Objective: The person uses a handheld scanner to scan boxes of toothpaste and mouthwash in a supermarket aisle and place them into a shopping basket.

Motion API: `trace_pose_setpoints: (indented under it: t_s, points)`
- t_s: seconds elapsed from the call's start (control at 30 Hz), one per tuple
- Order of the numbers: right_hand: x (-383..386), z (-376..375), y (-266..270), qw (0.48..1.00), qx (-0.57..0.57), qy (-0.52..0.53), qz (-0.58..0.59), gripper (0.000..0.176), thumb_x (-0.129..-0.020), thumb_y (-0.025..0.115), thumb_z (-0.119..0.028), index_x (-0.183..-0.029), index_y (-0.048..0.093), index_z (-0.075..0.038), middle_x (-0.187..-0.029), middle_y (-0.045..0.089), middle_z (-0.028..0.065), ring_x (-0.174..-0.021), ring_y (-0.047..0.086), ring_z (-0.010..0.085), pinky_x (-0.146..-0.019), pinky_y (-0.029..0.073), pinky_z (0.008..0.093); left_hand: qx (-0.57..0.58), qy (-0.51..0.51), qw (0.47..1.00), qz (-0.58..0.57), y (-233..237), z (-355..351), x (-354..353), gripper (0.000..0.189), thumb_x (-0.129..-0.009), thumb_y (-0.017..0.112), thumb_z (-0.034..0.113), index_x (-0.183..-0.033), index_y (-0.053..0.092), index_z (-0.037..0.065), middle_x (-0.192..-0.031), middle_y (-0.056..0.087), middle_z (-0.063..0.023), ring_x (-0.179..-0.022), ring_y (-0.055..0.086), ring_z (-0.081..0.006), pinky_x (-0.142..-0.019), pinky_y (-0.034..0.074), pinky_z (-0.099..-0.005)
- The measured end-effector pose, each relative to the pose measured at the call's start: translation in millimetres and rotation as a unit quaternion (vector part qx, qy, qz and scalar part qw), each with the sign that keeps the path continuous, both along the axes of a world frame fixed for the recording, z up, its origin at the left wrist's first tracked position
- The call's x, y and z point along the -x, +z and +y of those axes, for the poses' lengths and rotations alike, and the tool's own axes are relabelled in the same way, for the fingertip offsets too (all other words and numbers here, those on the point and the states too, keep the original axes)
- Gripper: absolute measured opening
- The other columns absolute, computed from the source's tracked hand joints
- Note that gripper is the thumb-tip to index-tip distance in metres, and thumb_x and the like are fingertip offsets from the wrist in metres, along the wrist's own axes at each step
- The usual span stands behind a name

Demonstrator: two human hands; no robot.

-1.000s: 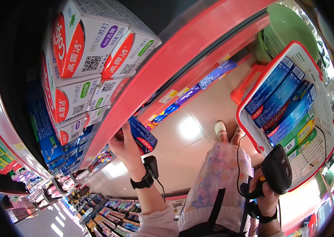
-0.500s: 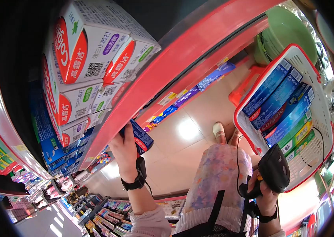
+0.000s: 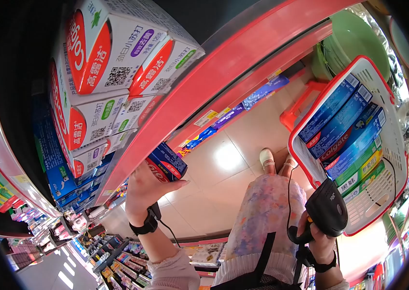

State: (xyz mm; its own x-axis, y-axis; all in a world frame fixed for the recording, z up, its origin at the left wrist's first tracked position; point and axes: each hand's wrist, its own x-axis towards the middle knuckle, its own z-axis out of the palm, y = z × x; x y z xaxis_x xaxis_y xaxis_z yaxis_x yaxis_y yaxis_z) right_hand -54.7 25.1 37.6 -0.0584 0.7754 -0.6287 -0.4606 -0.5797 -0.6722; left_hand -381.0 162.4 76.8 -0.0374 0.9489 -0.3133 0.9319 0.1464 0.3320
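My left hand [image 3: 145,189] is closed on a dark blue Colgate toothpaste box [image 3: 169,159] beside the red shelf edge. Its thumb points right along the box's lower end, and the other fingers are mostly hidden. White Colgate boxes [image 3: 112,77] are stacked on the shelf above that hand. In my right hand [image 3: 319,241] is a black barcode scanner [image 3: 328,208], with the fingers wrapped round its handle. The scanner is at the near edge of a white basket with a red rim [image 3: 306,113]. Several toothpaste boxes [image 3: 347,137], blue and green, lie in the basket.
The red shelf edge [image 3: 204,72] curves across the upper middle. Blue boxes [image 3: 265,92] line a lower level. Green basins [image 3: 354,41] and a red stool [image 3: 303,104] stand by the basket. A thin black cord [image 3: 290,203] hangs beside the scanner.
My left hand has turned and shifted slightly left and down, its thumb now stretched to the right. More of the held box's red label shows. The scanner has moved slightly left.
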Motion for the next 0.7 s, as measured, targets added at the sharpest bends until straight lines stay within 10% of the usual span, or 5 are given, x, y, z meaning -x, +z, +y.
trace_pose_setpoints:
  t_s: [0.37,0.47,0.7]
  points:
    - [3.7,3.1,0.2,1.0,-0.003,0.003,-0.008,0.036,-0.083,0.062,-0.023,-0.107,0.052,0.001,-0.077,0.059,0.006,-0.06,0.054,0.0129,-0.057,0.043,0.0261,-0.135,-0.15,0.977,0.067,-22.5,-37.4,29.0,0.079,-0.07,0.074,0.016,-0.133,0.031,-0.007,-0.13,0.039,-0.0236,-0.108,0.051,-0.0358,-0.093,0.04,-0.0392]
    - [5.0,0.5,-4.8,1.0,0.002,-0.002,-0.014,0.034,-0.084,0.06,-0.021,-0.107,0.051,0.001,-0.076,0.059,0.0059,-0.061,0.054,0.0131,-0.059,0.044,0.0268,-0.303,0.026,0.952,-0.037,-61.0,-55.3,24.7,0.054,-0.087,0.053,0.004,-0.134,0.03,-0.007,-0.133,0.038,-0.0195,-0.119,0.044,-0.0251,-0.098,0.038,-0.0357]
    - [10.8,1.8,-4.4,1.0,-0.006,0.016,-0.022,0.028,-0.085,0.056,-0.015,-0.107,0.051,0.001,-0.074,0.058,0.0049,-0.06,0.053,0.0131,-0.057,0.043,0.0263,-0.504,0.227,0.807,-0.205,-91.7,1.1,-35.0,0.034,-0.086,0.058,0.003,-0.117,0.044,-0.003,-0.112,0.053,-0.0097,-0.097,0.051,-0.0142,-0.084,0.041,-0.0284]
